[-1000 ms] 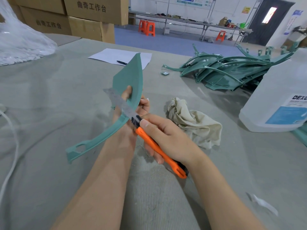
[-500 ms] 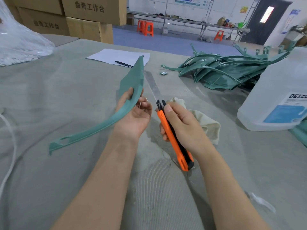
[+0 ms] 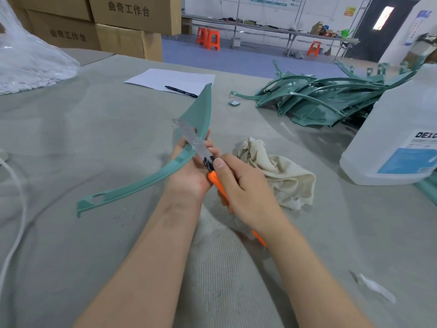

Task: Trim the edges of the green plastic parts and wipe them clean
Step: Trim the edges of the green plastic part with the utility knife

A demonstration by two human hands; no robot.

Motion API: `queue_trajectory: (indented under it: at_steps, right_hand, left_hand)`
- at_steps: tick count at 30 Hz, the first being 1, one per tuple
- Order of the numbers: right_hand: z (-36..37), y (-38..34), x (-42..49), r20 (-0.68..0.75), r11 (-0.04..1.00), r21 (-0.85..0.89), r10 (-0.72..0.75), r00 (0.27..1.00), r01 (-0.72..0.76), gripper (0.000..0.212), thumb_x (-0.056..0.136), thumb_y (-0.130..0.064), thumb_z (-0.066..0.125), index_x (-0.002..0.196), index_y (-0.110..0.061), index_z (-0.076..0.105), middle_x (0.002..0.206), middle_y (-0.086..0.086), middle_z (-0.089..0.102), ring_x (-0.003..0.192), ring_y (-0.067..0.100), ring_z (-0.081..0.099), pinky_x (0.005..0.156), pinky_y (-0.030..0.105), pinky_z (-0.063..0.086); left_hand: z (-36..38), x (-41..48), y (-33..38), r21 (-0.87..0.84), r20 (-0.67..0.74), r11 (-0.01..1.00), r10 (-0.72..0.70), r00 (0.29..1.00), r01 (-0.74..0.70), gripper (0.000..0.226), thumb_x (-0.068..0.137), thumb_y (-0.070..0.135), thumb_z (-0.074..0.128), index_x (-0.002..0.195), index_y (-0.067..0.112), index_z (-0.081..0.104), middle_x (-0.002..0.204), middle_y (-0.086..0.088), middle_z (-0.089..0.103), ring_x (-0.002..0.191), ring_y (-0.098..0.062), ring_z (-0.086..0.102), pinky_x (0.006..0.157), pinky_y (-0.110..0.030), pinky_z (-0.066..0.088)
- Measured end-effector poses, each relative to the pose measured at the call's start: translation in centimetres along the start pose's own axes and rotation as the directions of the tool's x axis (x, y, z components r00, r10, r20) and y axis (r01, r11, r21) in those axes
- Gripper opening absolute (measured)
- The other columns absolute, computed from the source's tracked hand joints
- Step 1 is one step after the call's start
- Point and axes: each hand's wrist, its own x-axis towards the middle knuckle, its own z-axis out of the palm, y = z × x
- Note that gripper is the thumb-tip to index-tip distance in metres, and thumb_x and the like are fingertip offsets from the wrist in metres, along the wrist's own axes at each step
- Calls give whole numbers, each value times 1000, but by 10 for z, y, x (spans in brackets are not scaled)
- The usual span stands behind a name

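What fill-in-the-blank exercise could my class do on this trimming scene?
The right hand grips a utility knife with an ____ handle.
The left hand holds a curved ____ plastic part.
The crumpled cloth lies to the ____ of both hands.
The pen lies on a sheet of ____.
Missing words: orange; green; right; paper.

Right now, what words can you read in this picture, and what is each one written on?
"曲奇工作台": on the top cardboard box.
"曲奇工作台": the same words on the lower cardboard box.
"DEXC": on the label of the plastic jug, cut off by the picture's edge. The small print under it is too blurred to read.
Too small to read: the wall posters and the yellow sign.
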Motion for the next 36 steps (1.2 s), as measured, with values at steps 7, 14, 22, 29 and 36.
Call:
queue_trajectory:
  at_steps: [7, 14, 22, 29, 36]
  right_hand:
    - [-4, 3, 3, -125, 996, -82, -34, 992, 24, 30, 102, -33, 42, 73, -37, 48, 54, -27, 55, 50, 3, 53, 54, 28, 46]
    - [-2, 6, 3, -120, 996, -82, -34, 992, 24, 32, 102, -32, 43, 71, -35, 47, 53, -29, 55, 48, 0, 54, 50, 13, 38]
    - [-2, 3, 1, -76, 997, -62, -54, 996, 49, 35, 103, -30, 43, 70, -42, 45, 53, -29, 55, 51, -2, 56, 53, 13, 37]
    - [0, 1, -2, -29, 990, -116, -85, 996, 81, 22, 103, -29, 43, 84, -38, 51, 53, -27, 54, 53, 7, 54, 53, 17, 39]
    - [2, 2, -4, -41, 987, -138, -91, 995, 84, 22, 102, -30, 44, 90, -21, 60, 53, -2, 53, 54, 23, 54, 58, 43, 46]
  left_hand:
    - [8, -2, 0, 46, -110, 999, 19, 994, -14, 39, 97, 21, 45, 60, 10, 54, 46, 0, 50, 38, -13, 49, 42, -13, 41]
    - [9, -2, 0, 55, -143, 998, 45, 989, -37, 34, 96, 19, 46, 62, 13, 47, 44, 2, 46, 38, -11, 44, 39, -12, 35]
    - [5, 0, 1, -16, -88, 1000, 4, 996, -6, 39, 98, 32, 41, 68, 8, 50, 46, 0, 43, 35, -12, 43, 40, -10, 37]
    - [-2, 6, 6, -7, -8, 1000, 22, 1000, -22, 66, 101, 30, 40, 46, 3, 66, 47, 0, 55, 33, -10, 50, 39, -11, 41]
    - [-9, 10, 11, 10, -15, 999, 33, 999, -32, 62, 100, 26, 45, 47, 2, 67, 50, 0, 59, 35, -10, 53, 39, -13, 43]
